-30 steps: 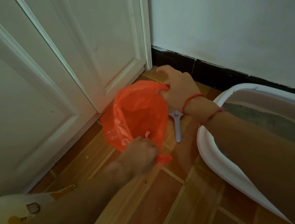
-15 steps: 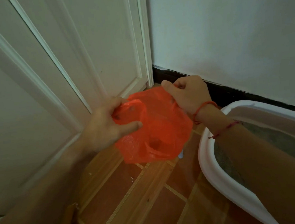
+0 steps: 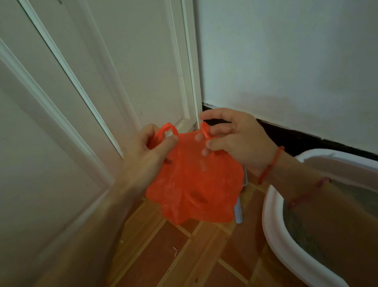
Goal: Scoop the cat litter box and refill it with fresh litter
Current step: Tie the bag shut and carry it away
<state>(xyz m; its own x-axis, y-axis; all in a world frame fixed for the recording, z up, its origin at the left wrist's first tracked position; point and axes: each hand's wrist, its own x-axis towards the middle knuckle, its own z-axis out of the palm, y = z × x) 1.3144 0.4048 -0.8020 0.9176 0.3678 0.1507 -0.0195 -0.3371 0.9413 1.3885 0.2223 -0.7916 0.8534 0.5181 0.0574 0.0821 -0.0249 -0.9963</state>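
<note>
The left hand [image 3: 148, 151] pinches one loop handle [image 3: 167, 129] of an orange plastic bag [image 3: 193, 188] between the thumb and the curled fingers. The right hand [image 3: 235, 142] pinches the other loop handle [image 3: 205, 130] the same way. Its pointer finger sticks out over the top. The two hands are close together, with the top of the bag between them.

The bag hangs down from the hands, up off the floor. It looks crumpled and puffy. I cannot tell what is inside it.

A thin red string [image 3: 271, 164] goes around the right wrist. A darker red string [image 3: 309, 190] sits farther up that arm.

A pale grey scoop handle [image 3: 237, 212] pokes out just under the bag on the right. The rest of the scoop is hidden behind the bag.

The white litter box [image 3: 278, 227] sits on the floor at the right, under the right arm. It has grey litter [image 3: 298, 227] in it.

The floor [image 3: 181, 257] has red-brown tiles with wood-coloured strips. A white door [image 3: 88, 83] stands on the left. A pale wall [image 3: 289, 45] with a black strip [image 3: 319, 138] along the bottom stands on the right. They meet in the corner behind the hands.
</note>
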